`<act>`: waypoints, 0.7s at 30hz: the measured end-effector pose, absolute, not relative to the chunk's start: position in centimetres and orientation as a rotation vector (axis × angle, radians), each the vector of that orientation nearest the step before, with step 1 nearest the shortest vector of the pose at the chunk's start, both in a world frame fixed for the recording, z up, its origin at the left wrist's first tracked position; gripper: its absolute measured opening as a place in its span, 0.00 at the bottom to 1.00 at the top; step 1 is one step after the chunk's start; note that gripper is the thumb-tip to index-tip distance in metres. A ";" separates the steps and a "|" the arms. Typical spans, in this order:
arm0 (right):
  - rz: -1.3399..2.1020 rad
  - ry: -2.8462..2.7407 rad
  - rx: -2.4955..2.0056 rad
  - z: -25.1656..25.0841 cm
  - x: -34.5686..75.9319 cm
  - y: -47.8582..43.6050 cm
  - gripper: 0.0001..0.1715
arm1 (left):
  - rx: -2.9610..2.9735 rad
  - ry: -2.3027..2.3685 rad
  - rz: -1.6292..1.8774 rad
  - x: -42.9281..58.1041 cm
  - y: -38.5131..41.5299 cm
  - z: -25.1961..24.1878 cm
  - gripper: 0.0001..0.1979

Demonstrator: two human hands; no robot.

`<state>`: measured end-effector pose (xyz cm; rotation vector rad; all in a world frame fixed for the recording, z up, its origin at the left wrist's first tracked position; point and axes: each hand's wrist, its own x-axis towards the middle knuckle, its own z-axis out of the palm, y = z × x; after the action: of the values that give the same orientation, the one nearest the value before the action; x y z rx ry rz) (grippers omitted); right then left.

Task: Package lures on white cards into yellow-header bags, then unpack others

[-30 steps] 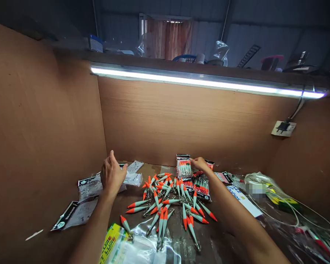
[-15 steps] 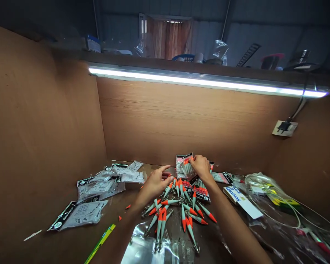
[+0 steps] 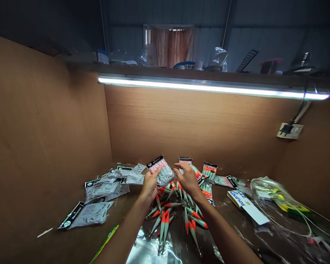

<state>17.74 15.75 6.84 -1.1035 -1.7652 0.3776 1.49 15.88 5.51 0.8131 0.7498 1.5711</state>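
Observation:
My left hand (image 3: 149, 186) grips a clear packet with a black header (image 3: 165, 174), its thumb on the front, above the middle of the table. My right hand (image 3: 187, 179) is just right of that packet, fingers spread and holding nothing that I can make out. Beneath both hands lies a loose pile of orange-and-pale-green lures (image 3: 165, 223) with metal hooks. Behind and right of my right hand are filled packets with orange-tipped lures (image 3: 209, 170). Several clear packets with black headers (image 3: 89, 214) lie at the left.
At the right are a white card with blue writing (image 3: 247, 206), a plastic bag (image 3: 266, 189) and a looped cord. A yellow-green strip (image 3: 106, 242) lies front left. A lit tube lamp (image 3: 209, 88) hangs under the shelf, near a wall socket (image 3: 290, 131).
A packet is now in my left hand, which was free before. My right hand has let go of the packet it held and moved left and nearer. The view has shifted slightly.

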 end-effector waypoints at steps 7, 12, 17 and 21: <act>0.415 -1.775 -1.119 6.8 18.6 15.7 0.11 | 0.840 0.650 1.591 1.2 15.6 6.4 0.20; 0.317 -1.794 -0.762 7.9 17.5 13.6 0.06 | 0.678 0.676 1.441 0.0 15.8 7.0 0.15; 0.365 -1.839 -0.631 8.5 17.0 13.1 0.22 | 0.631 0.680 1.354 -0.3 15.7 7.0 0.12; 0.431 -1.988 -0.593 8.8 17.0 12.7 0.10 | 0.630 0.676 1.326 -0.3 15.6 7.0 0.13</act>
<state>17.04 12.75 8.79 -0.5930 -1.9884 0.4313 -0.34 15.59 7.01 0.6303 0.6760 1.3257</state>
